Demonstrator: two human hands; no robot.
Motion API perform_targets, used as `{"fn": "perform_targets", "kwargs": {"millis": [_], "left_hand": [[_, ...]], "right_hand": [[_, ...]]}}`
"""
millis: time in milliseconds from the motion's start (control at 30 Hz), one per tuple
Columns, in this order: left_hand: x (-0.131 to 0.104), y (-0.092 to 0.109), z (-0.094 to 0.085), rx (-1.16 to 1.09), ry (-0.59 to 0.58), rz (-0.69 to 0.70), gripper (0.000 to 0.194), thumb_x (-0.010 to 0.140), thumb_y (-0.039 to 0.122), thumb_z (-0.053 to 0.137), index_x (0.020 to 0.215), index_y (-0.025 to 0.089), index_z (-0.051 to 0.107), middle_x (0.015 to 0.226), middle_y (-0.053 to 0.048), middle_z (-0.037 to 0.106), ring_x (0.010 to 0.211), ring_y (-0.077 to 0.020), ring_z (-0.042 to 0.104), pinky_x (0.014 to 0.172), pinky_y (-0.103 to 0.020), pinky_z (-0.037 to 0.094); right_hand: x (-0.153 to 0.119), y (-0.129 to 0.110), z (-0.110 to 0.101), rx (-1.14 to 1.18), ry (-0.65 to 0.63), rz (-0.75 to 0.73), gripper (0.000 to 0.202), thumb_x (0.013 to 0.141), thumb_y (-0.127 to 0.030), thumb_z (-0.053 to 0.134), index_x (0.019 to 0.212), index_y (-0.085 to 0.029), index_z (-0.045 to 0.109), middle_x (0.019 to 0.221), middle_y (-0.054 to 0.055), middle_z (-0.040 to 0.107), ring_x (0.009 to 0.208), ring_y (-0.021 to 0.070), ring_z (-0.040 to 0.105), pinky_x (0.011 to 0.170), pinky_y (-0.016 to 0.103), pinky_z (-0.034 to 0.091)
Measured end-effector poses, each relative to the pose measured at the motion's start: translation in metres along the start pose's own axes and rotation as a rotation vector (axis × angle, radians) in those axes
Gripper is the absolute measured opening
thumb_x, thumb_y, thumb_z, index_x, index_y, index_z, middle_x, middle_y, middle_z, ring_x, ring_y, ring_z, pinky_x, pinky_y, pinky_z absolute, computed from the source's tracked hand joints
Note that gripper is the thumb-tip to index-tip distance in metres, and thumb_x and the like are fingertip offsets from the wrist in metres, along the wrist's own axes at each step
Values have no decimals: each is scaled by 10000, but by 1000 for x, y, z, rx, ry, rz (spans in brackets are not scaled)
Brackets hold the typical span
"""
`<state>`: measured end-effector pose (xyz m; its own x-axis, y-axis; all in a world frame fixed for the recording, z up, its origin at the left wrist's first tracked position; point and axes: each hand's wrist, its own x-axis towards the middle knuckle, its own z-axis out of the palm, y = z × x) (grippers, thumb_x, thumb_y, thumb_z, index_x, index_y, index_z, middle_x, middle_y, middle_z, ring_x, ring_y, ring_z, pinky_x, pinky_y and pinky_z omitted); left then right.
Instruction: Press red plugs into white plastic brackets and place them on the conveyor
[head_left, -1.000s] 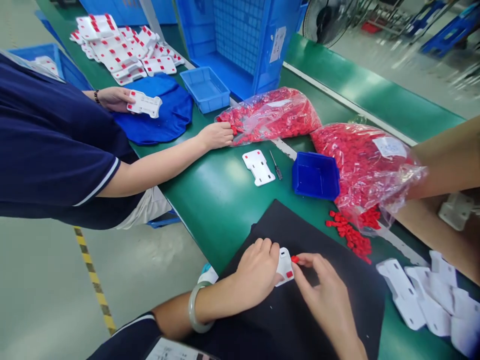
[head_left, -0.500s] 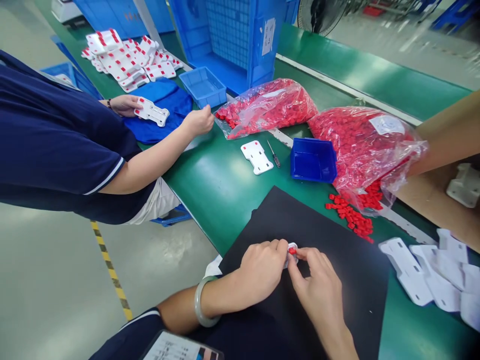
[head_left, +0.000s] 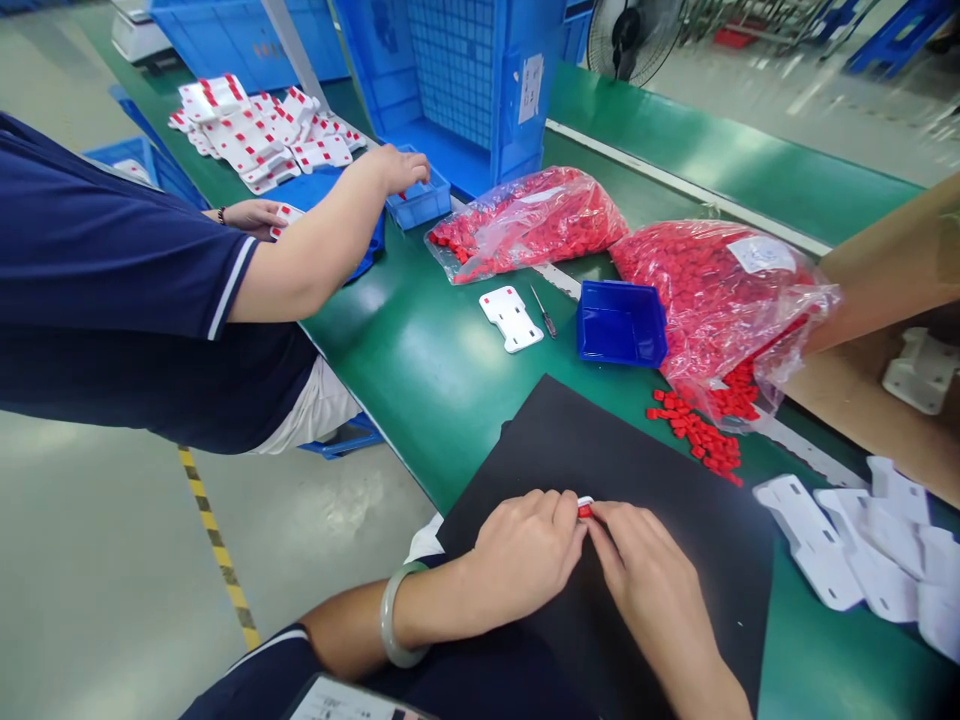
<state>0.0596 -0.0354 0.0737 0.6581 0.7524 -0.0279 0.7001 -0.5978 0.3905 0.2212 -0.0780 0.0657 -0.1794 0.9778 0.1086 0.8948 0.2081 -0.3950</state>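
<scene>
Over the black mat (head_left: 637, 450), my left hand (head_left: 525, 550) is closed round a white plastic part (head_left: 585, 500), most of which its fingers hide. The fingertips of my right hand (head_left: 649, 570) pinch a small red piece (head_left: 584, 511) against the end of that part. Both hands touch at the fingertips. To the right lie several white plates (head_left: 814, 540) overlapping each other. Loose red pieces (head_left: 701, 435) are spilled beyond the mat, by the mouth of a clear bag of red pieces (head_left: 712, 290).
A co-worker's arm (head_left: 307, 240) reaches over a light blue tray (head_left: 424, 200) at the left. A dark blue bin (head_left: 622, 322), a screwdriver (head_left: 544, 312) and a single white plate (head_left: 511, 318) lie beyond the mat. Another red-filled bag (head_left: 540, 220) lies behind.
My hands have drawn closer together and now cover more of the white part. The co-worker's hand has moved from near the bag back over the light blue tray.
</scene>
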Motion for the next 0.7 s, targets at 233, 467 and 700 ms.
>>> {"fn": "perform_targets", "kwargs": {"millis": [233, 467, 700], "left_hand": [[0, 0, 5, 52, 5, 12, 217, 1010, 243, 316, 1011, 159, 516, 771, -20, 621, 697, -201, 628, 598, -325, 518], [-1, 0, 4, 85, 11, 44, 199, 1004, 226, 328, 995, 157, 515, 753, -21, 610, 676, -191, 616, 576, -307, 499], [-2, 2, 5, 73, 36, 54, 184, 985, 269, 376, 964, 166, 527, 757, -23, 612, 681, -188, 615, 584, -305, 486]], "right_hand": [[-2, 11, -4, 129, -48, -21, 109, 967, -233, 486, 1043, -234, 563, 942, 20, 660, 850, 176, 603, 777, 312, 449], [-6, 19, 4, 488, -44, 300, 157, 920, -370, 551, 1016, -264, 614, 1098, 44, 662, 1000, 205, 646, 845, 326, 530], [-4, 18, 6, 802, -139, 431, 217, 893, -404, 572, 1011, -234, 635, 1032, 63, 696, 943, 207, 672, 866, 341, 558]]}}
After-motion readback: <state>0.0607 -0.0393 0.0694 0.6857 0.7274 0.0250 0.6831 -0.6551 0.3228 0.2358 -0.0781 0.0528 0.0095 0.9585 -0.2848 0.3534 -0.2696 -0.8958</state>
